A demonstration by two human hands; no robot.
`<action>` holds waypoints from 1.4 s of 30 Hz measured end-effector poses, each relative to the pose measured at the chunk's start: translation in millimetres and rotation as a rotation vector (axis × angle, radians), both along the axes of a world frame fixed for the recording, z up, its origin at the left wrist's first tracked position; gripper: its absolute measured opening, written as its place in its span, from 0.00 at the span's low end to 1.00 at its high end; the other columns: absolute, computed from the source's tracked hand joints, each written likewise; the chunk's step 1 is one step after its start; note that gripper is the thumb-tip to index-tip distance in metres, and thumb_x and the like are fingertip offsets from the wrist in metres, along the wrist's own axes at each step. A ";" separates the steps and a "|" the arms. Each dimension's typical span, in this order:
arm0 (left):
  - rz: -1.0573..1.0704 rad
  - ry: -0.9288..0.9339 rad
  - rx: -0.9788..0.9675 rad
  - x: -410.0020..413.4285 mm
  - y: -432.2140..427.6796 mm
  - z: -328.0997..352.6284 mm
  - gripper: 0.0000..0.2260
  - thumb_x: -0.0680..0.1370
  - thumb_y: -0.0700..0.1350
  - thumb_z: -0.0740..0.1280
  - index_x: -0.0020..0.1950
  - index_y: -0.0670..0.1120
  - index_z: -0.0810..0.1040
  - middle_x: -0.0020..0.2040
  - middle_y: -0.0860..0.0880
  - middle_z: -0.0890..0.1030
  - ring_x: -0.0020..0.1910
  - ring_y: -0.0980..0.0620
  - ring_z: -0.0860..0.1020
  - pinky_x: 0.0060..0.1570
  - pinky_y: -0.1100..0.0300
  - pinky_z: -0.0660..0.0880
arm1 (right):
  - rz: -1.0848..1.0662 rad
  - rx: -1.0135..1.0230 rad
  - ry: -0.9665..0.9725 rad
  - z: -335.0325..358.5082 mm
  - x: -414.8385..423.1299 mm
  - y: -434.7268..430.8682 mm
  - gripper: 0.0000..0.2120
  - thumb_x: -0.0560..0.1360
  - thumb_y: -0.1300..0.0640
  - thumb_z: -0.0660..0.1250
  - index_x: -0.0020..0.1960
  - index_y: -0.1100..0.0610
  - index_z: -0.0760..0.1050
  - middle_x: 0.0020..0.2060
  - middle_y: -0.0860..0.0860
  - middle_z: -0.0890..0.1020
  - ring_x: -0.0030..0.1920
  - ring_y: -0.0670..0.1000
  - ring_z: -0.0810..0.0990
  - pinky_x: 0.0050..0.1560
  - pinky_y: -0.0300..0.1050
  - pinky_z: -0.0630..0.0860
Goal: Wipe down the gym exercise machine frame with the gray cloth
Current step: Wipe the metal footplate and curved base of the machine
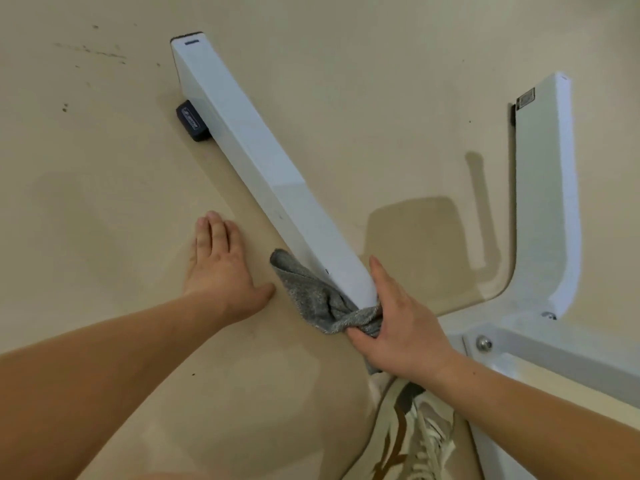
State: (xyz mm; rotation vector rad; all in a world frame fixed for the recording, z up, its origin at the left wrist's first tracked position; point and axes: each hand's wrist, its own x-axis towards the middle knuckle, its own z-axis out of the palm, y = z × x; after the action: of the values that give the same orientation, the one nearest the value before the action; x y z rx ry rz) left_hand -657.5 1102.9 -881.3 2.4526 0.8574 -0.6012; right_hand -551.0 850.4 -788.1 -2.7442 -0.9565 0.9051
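Observation:
A long white frame bar (249, 147) of the exercise machine lies low over the beige floor, running from the upper left down to the middle. The gray cloth (311, 299) is pressed against the bar's near end, draped down its left side and bunched underneath. My right hand (398, 323) grips the cloth and wraps it against the bar there. My left hand (221, 268) rests flat on the floor to the left of the bar, fingers apart, holding nothing.
A second white frame leg (547, 188) curves up on the right and joins a bolted base (498, 344). A black rubber foot (192, 121) sits under the long bar's far part. My shoe (415, 434) shows at the bottom. The floor has dark scuffs at the upper left.

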 end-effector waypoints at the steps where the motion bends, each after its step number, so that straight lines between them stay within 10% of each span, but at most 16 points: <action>1: -0.006 0.009 -0.021 0.3 2.9 1.5 0.56 0.71 0.67 0.66 0.82 0.41 0.34 0.81 0.42 0.30 0.80 0.41 0.29 0.81 0.47 0.41 | -0.037 0.010 0.045 3.8 -2.0 0.1 0.59 0.66 0.27 0.66 0.81 0.41 0.31 0.77 0.44 0.64 0.70 0.50 0.72 0.63 0.47 0.73; 5: -0.066 0.051 -0.088 -5.2 12.4 12.2 0.54 0.71 0.57 0.68 0.82 0.43 0.35 0.81 0.44 0.29 0.80 0.43 0.30 0.81 0.50 0.44 | -0.262 0.038 0.126 9.1 -18.4 21.2 0.71 0.52 0.14 0.67 0.80 0.37 0.31 0.76 0.41 0.63 0.73 0.47 0.66 0.65 0.46 0.68; 13: -0.088 0.085 -0.093 -6.5 13.9 14.9 0.55 0.71 0.59 0.67 0.81 0.43 0.31 0.80 0.43 0.26 0.79 0.43 0.27 0.81 0.48 0.42 | -0.213 -0.058 -0.088 -14.0 -4.6 8.0 0.54 0.67 0.24 0.65 0.82 0.44 0.44 0.62 0.45 0.79 0.57 0.52 0.80 0.44 0.46 0.73; 24: -0.223 -0.048 -0.029 -7.5 -25.6 -8.0 0.66 0.63 0.82 0.60 0.80 0.46 0.27 0.78 0.45 0.22 0.76 0.46 0.22 0.79 0.48 0.35 | 0.010 -0.288 -0.175 7.9 15.3 -60.8 0.40 0.61 0.18 0.62 0.64 0.42 0.73 0.51 0.41 0.81 0.57 0.49 0.78 0.63 0.50 0.75; 33: -0.253 -0.092 0.018 -13.3 -17.0 2.8 0.63 0.62 0.83 0.59 0.81 0.51 0.30 0.80 0.50 0.27 0.79 0.51 0.28 0.80 0.45 0.36 | -0.084 -0.073 -0.183 -14.1 -3.1 -5.1 0.41 0.67 0.27 0.64 0.74 0.40 0.55 0.54 0.45 0.82 0.46 0.53 0.81 0.41 0.48 0.75; 42: -0.284 -0.092 -0.002 -16.2 -1.9 1.5 0.57 0.69 0.76 0.64 0.82 0.53 0.32 0.80 0.54 0.28 0.79 0.55 0.31 0.81 0.49 0.38 | -0.161 -0.090 -0.201 -16.0 -7.6 -16.6 0.50 0.66 0.22 0.63 0.80 0.44 0.50 0.56 0.44 0.82 0.55 0.52 0.82 0.49 0.47 0.77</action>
State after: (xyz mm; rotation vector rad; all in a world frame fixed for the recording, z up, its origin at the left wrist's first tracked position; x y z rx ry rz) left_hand -673.7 1101.0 -879.7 2.5987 0.4749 -0.5804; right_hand -558.5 833.8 -804.1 -2.9819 -0.7235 0.6723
